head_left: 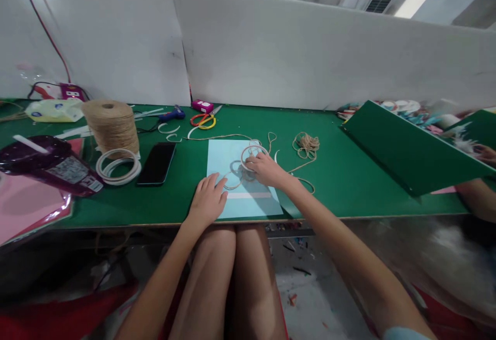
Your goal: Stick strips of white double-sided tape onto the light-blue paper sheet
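Note:
A light blue paper sheet (227, 160) lies on the green table (341, 180) near its front edge. Thin white rings (253, 152) rest on the sheet. My left hand (207, 199) lies flat on the sheet's left edge, fingers stretched out. My right hand (267, 168) sits on the sheet by the rings with fingers curled on them; what it grips is too small to make out. A jute string (228, 136) runs from the rings toward a loose tangle of twine (307, 144).
A big twine spool (112, 124), stacked white rings (118, 165), a black phone (157, 162), scissors (203, 119), a glue gun (172, 114) and a dark cup (48, 167) stand on the left. A green board (403, 149) leans at right, beside another person's arm (478, 198).

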Available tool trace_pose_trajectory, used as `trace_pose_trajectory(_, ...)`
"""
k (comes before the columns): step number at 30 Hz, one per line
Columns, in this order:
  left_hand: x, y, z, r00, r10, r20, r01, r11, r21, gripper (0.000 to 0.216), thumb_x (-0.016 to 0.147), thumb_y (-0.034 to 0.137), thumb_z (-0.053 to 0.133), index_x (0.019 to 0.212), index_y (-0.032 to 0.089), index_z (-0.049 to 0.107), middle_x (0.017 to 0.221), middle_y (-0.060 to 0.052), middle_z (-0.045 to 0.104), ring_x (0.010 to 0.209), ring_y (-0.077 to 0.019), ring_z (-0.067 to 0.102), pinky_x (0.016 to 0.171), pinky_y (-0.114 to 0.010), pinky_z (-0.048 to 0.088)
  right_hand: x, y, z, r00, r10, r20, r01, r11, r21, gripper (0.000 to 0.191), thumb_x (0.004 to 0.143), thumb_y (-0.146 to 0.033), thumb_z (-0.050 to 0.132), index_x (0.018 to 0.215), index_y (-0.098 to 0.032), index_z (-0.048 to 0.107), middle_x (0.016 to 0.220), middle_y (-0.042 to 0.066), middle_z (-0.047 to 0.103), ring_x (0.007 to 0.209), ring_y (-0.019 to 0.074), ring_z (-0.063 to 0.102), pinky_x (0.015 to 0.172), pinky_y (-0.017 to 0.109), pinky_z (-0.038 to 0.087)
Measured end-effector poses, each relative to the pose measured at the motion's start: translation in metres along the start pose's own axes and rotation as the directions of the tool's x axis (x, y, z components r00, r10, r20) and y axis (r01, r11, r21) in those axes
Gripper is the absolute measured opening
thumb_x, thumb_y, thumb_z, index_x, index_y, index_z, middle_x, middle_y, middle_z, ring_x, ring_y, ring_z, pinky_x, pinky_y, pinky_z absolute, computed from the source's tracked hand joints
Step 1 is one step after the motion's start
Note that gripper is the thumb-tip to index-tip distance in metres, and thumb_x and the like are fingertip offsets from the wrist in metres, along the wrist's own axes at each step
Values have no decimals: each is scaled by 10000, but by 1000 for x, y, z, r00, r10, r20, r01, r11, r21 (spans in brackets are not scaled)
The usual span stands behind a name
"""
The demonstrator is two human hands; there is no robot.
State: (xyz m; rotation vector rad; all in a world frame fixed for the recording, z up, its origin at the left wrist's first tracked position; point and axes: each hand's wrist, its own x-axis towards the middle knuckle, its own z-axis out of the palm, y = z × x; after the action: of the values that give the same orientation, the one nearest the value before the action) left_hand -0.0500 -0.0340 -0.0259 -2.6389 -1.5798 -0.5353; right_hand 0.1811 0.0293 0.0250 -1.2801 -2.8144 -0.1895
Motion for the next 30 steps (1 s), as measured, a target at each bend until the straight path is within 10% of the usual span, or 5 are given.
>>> trace_pose_trajectory(13,1,1,1,1000,-29,-12,28,999,-21,478,889,300,395,1341,144,394,1335,-137,490,1257,-254,420,1042,-422,337,0,31,-7,986,125,-105,-144,971,-191,224,844,-119,433,961,-156,621,844,116,637,869,248,472,717,340,308)
trace_pose_trajectory(20,0,0,2,999,-31,-5,31,999,-12,457,896,304,377,1324,149,412,1344,-133,484,1270,-253,406,1049,-427,329,-37,114,-29,627,645,-437,-702,711,42,291,811,-163,416,1025,-183,613,826,97,577,727,209,482,607,288,312)
trace_pose_trajectory(24,1,0,2,1000,-28,6,28,1000,-4,450,903,310,361,1315,141,423,1347,-136,479,1275,-256,400,1052,-428,330,-63,153,-27,270,844,-464,-853,433,292,321,771,-189,452,1049,-167,610,811,97,568,738,207,478,635,307,350)
trace_pose_trajectory(27,1,0,2,999,-32,19,32,999,0,452,902,312,360,1315,141,424,1349,-134,476,1278,-257,397,1055,-429,328,-73,164,-20,264,881,-392,-876,389,284,335,735,-191,472,1034,-137,613,826,112,581,780,225,476,680,342,367)
trace_pose_trajectory(30,1,0,1,999,-35,21,35,999,1,452,905,314,353,1318,144,422,1356,-129,471,1282,-255,394,1058,-427,327,-71,158,-14,384,858,-342,-873,458,169,318,724,-249,497,969,-99,633,885,156,594,865,257,476,758,386,358)
